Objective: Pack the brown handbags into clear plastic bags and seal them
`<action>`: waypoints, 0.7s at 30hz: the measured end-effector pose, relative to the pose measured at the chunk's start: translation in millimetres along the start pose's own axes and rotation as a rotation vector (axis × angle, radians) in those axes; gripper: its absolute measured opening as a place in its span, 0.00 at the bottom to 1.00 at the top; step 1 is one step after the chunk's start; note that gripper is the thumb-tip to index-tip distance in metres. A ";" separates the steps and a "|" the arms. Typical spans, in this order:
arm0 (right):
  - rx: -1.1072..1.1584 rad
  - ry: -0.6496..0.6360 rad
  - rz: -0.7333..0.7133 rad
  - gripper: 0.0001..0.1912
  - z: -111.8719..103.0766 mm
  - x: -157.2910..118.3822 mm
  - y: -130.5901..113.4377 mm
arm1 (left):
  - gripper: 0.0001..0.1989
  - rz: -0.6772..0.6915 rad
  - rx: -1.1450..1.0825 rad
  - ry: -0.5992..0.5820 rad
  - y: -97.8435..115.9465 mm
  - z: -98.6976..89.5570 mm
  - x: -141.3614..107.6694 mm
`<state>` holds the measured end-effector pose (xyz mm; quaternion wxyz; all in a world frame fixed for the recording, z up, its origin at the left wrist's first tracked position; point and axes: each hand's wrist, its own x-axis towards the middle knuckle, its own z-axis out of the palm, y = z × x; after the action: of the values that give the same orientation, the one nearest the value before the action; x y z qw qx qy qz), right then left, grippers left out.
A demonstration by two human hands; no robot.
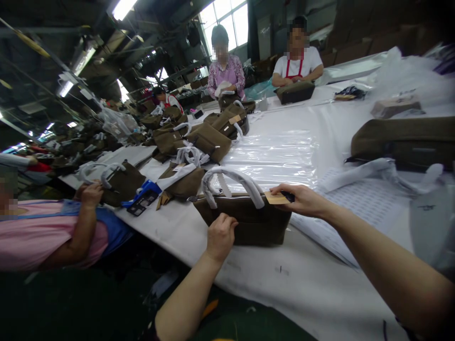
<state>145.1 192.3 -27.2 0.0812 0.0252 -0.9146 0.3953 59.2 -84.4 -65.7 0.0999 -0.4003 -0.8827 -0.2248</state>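
Note:
A dark olive handbag point(256, 225) stands upright on the white table in front of me, its zipper running along the top. Its two handles point(232, 173) are wrapped in pale paper or film. My left hand point(221, 237) is closed at the bag's front face, fingers curled together; whatever they may pinch is hidden. At the bag's top right corner my right hand point(304, 200) grips a tan hang tag point(277, 198), with a small dark piece by the fingers.
More olive handbags point(209, 139) lie piled beyond mine; another large bag point(405, 142) lies at right. Clear plastic sheets point(273, 156) cover the middle. A blue box point(144, 196) sits left, near a co-worker's hands point(90, 193) on a bag. Two people point(225, 71) work across the table.

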 end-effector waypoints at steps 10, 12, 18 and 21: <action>-0.025 -0.059 0.069 0.13 -8.1 4.1 -15.3 | 0.12 -0.292 -0.509 -0.015 -0.9 -34.9 -2.8; 0.073 -0.110 0.105 0.14 -10.7 7.7 -17.1 | 0.14 -0.317 -0.507 -0.088 -14.6 -59.2 -20.9; 0.583 -0.117 0.295 0.18 -2.2 22.3 -16.5 | 0.15 -0.615 -0.233 -0.377 -113.1 -128.9 -96.1; 0.717 -0.030 0.451 0.19 9.9 25.7 -20.8 | 0.21 -0.845 -0.434 -0.028 -155.2 -143.1 -75.2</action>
<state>120.8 171.3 -14.6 -0.0347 -0.1429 -0.7028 0.6960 -8.4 -292.2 -15.9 -0.0980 -0.0207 -0.9021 -0.4197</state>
